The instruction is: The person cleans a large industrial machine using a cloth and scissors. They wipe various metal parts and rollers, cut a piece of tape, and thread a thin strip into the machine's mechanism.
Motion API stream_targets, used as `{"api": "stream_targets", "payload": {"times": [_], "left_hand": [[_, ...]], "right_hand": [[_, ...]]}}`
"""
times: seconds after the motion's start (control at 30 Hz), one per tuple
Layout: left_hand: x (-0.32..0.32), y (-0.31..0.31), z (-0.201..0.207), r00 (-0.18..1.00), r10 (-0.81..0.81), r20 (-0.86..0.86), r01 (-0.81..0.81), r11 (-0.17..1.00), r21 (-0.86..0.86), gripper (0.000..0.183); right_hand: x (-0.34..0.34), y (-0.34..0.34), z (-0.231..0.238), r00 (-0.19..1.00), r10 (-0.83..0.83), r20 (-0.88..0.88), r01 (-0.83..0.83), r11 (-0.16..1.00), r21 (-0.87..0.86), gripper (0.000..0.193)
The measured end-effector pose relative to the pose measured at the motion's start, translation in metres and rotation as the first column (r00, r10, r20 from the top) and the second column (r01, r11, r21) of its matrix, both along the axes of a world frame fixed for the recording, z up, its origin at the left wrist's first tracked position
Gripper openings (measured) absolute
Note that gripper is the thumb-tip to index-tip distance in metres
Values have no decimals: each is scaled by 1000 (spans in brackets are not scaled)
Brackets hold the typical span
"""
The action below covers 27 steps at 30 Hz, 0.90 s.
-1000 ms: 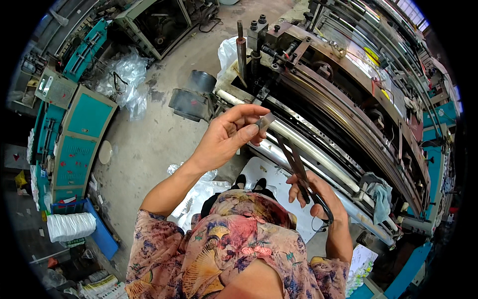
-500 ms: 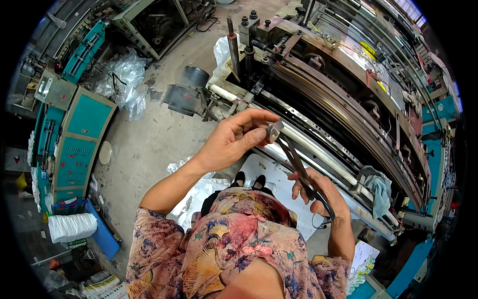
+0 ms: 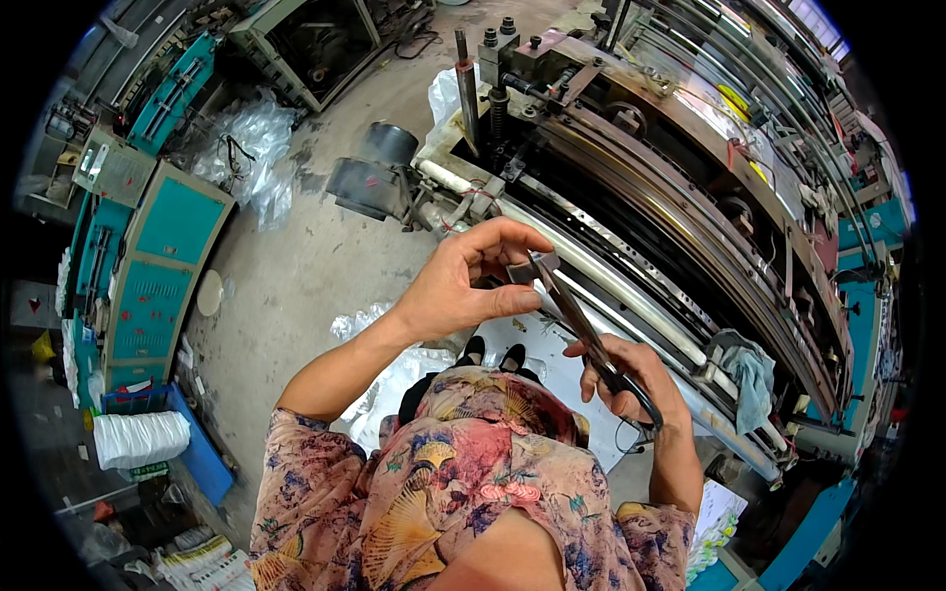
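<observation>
When seen in head view, shown gripping dark scissors [image 3: 588, 338] in the closed fingers of the right hand [image 3: 642, 372], with tips overlapping a small grey piece [image 3: 519, 272] between the left hand's [image 3: 458, 278] spread thumb and forefinger, though unclear whether pinched.

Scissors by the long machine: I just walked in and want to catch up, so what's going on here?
A person in a patterned shirt is standing beside a long machine with rollers. Their right hand grips a pair of dark scissors, and their left hand holds a small grey piece. Right now the blade tips are at that piece; whether they are cutting into it can't be made out.
</observation>
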<state>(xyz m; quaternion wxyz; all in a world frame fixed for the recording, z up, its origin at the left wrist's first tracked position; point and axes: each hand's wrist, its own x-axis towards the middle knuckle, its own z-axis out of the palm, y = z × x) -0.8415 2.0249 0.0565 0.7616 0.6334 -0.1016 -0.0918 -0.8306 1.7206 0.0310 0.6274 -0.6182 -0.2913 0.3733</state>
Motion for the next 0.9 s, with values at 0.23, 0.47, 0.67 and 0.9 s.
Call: {"api": "stream_targets", "payload": {"times": [0.23, 0.47, 0.67, 0.9], "left_hand": [[-4, 5, -4, 1000, 18, -11, -17, 998, 57, 57], [-4, 8, -4, 1000, 2, 0, -2, 999, 47, 55], [-15, 21, -6, 999, -28, -31, 30, 998, 62, 56], [-84, 90, -41, 910, 384, -155, -366, 921, 137, 55]], "right_hand": [[3, 7, 14, 1000, 26, -5, -26, 994, -103, 81], [1, 12, 16, 997, -61, -36, 55, 986, -159, 78], [-2, 20, 13, 998, -26, 56, 38, 973, -229, 108], [18, 64, 29, 826, -4, 563, 260, 889, -376, 104]]}}
